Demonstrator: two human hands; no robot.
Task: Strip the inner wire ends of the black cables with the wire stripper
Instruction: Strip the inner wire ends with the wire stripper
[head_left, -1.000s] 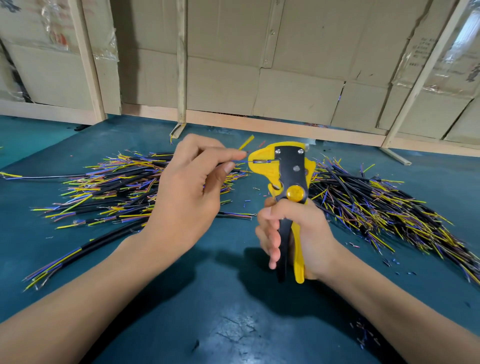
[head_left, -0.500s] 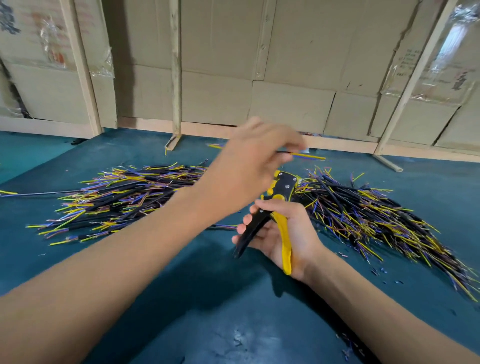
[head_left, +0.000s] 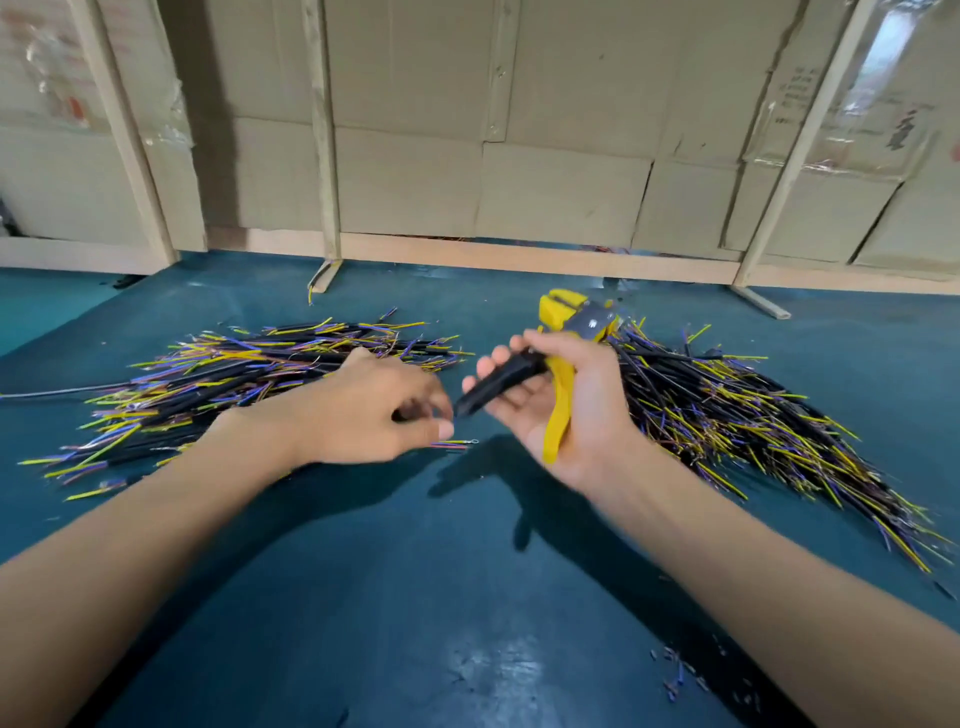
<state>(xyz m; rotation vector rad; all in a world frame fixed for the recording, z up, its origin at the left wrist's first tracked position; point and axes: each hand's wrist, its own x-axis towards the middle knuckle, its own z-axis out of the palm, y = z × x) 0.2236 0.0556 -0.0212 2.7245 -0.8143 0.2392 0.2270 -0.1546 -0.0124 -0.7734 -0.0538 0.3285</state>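
Note:
My right hand (head_left: 587, 410) grips the yellow and black wire stripper (head_left: 569, 314), head pointing away from me and handles spread apart. My left hand (head_left: 363, 410) is low over the green table with its fingers curled, thumb just above a single black cable (head_left: 456, 443). That cable's coloured wire ends poke out to the right, and the rest of it is hidden under the hand. The blur hides whether the fingers hold the cable. One pile of black cables (head_left: 234, 374) with yellow and purple inner wires lies to the left. A second pile (head_left: 727, 415) lies to the right.
Cardboard panels in a wooden frame (head_left: 519, 254) close off the back edge of the table. Small bits of stripped insulation (head_left: 675, 670) lie near my right forearm. The green tabletop (head_left: 415, 571) stretches toward me between my arms.
My left hand, which reached across to the right pile with a cable, has come back left and down to the table. My right hand has lowered and tilted the stripper.

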